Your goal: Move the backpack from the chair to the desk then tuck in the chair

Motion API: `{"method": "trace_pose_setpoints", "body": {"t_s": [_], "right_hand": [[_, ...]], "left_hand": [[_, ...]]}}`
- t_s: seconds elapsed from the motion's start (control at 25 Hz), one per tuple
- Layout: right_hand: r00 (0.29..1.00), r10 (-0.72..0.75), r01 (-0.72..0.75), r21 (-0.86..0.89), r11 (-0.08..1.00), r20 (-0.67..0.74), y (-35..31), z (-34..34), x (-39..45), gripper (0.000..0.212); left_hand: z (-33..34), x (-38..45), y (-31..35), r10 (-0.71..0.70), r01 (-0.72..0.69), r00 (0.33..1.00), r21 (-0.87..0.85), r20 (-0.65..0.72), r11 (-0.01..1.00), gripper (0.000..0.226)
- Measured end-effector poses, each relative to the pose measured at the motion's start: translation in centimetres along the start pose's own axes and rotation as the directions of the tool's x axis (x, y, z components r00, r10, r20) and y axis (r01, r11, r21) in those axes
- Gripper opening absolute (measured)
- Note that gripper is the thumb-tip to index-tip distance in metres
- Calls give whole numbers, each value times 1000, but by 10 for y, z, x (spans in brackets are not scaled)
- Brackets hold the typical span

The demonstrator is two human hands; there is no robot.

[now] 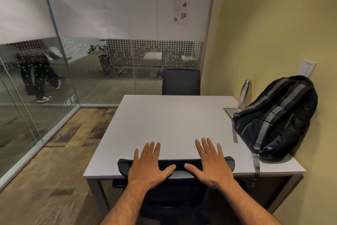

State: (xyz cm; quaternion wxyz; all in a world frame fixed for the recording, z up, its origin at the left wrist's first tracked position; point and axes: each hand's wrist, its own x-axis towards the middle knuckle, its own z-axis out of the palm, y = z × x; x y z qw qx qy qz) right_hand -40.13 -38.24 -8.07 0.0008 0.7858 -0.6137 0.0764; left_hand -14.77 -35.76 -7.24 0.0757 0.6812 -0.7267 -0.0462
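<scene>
The black backpack (277,120) with grey straps lies on the white desk (164,124) at its right side, leaning against the yellow wall. The black chair (176,182) stands at the desk's near edge, its backrest top touching the edge and its seat under the desk. My left hand (148,165) and my right hand (209,163) hover flat over the backrest top, fingers spread, holding nothing.
A steel bottle (245,94) stands behind the backpack near a cable port (230,111) in the desk. A second dark chair (181,82) sits at the far side. Glass walls run left and behind; a person (37,71) walks outside.
</scene>
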Motion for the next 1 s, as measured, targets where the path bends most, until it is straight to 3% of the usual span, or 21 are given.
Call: {"method": "trace_pose_setpoints", "body": {"t_s": [0.48,0.72,0.92,1.0], "right_hand": [[998,3,-3,-4,1000,60,7,15,27,113],[997,-25,22,40,999,68,12,10,35,112],[999,-39,33,304,952,17,15,-11,21,97],[978,11,93,482,871,-207,7,-37,12,75]], "left_hand": [[13,26,-3,-6,6,999,-2,42,1000,110],[12,26,0,-8,8,1000,-33,1,999,108],[8,20,7,-14,7,999,-157,-46,988,112],[1,19,17,17,-29,997,-162,-74,986,115]]}}
